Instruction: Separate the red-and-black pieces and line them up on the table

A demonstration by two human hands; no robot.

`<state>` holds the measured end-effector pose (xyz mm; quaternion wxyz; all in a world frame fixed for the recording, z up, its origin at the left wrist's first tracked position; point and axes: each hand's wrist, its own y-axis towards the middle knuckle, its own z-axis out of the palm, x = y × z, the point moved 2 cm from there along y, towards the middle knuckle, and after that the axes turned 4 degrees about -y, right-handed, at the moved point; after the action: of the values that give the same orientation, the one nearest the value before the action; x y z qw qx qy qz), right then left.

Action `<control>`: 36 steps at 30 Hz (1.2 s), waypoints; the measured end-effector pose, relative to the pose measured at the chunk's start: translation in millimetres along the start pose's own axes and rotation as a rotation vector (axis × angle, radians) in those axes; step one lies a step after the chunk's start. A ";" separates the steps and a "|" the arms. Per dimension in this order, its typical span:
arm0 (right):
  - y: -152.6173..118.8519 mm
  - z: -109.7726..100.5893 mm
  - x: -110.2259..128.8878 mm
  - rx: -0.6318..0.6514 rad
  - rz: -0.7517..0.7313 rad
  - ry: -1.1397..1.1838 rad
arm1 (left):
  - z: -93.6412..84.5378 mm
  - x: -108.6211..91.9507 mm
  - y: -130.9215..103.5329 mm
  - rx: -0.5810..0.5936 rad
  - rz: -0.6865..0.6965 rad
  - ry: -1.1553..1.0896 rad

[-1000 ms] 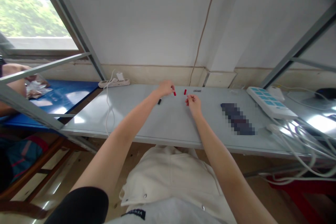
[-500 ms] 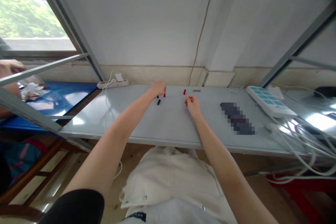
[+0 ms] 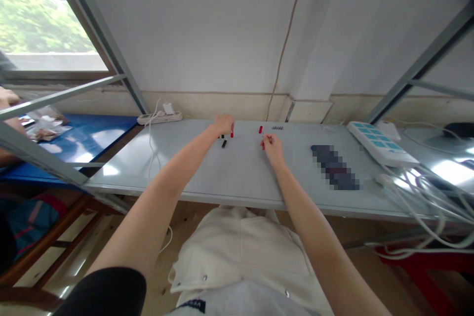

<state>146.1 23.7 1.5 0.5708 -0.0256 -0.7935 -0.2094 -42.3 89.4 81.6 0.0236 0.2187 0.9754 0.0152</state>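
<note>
My left hand (image 3: 224, 122) is at the far side of the grey table, closed, its fingertips at a small red cylinder (image 3: 232, 134). Beneath it lie a small black cylinder (image 3: 224, 143) and other small pieces, partly covered by the hand. My right hand (image 3: 273, 145) is closed in a pinch over the table; what it holds is too small to make out, though a reddish patch shows by the fingertips. Just beyond it lies another red cylinder (image 3: 260, 129). A row of several small dark pieces (image 3: 277, 128) sits to its right.
A white power strip (image 3: 160, 118) with a plug and cable lies at the table's back left. On the right are a blurred-out dark object (image 3: 335, 168), a large white multi-socket block (image 3: 381, 143) and tangled white cables (image 3: 425, 197). Another person's arm (image 3: 11, 131) is over the blue table (image 3: 98, 128).
Both my hands stay in nearly the same place, with no clear change in what they hold. At the far left, the other person's hand has shifted left.
</note>
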 end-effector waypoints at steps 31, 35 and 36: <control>2.2 -13.3 -0.7 -0.145 -0.046 -0.401 | 59.4 -91.4 10.8 -0.245 0.064 -0.162; 2.4 -13.2 -0.8 -0.138 -0.050 -0.409 | 69.1 -100.5 16.5 -0.269 0.038 -0.150; 2.4 -13.2 -0.8 -0.137 -0.048 -0.408 | 70.3 -101.8 17.9 -0.271 0.039 -0.148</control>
<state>158.9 21.2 4.9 0.3900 -0.0874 -0.8769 -0.2671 61.0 63.4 16.1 0.1246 0.2328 0.9556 0.1310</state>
